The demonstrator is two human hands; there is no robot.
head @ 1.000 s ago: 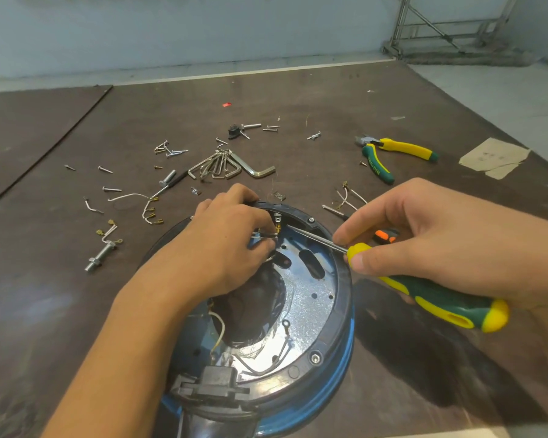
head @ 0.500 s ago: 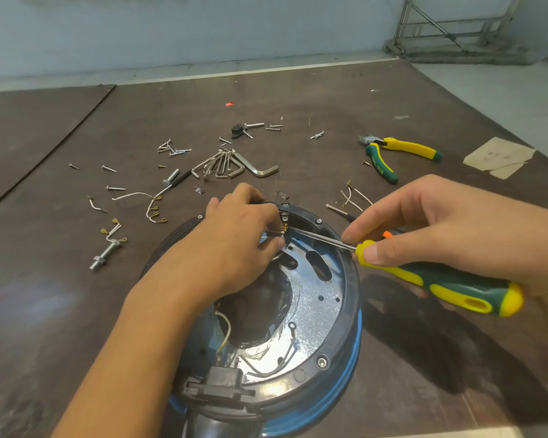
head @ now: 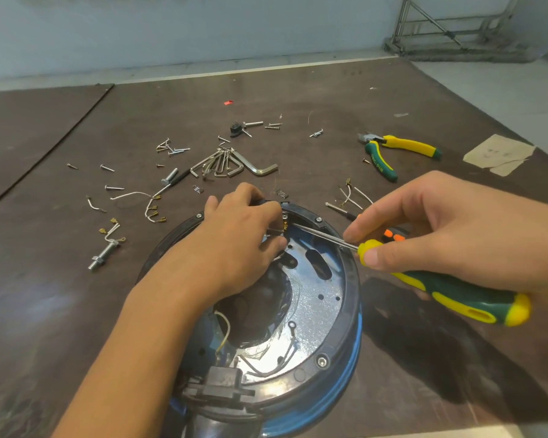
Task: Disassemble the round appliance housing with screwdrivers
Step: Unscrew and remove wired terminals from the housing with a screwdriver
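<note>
Head view: open round housing [head: 350, 295], wires [head: 276, 365] inside, screwdriver [head: 456, 295] tip at rim.

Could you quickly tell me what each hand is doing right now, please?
Left hand: pinching a wire terminal at the housing's far rim.
Right hand: gripping the green-and-yellow screwdriver, tip at that terminal.

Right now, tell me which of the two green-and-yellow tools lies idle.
The pliers, lying untouched on the table beyond the housing. The matching screwdriver is gripped in the right hand, its tip at the housing's far rim beside the left hand.
</note>
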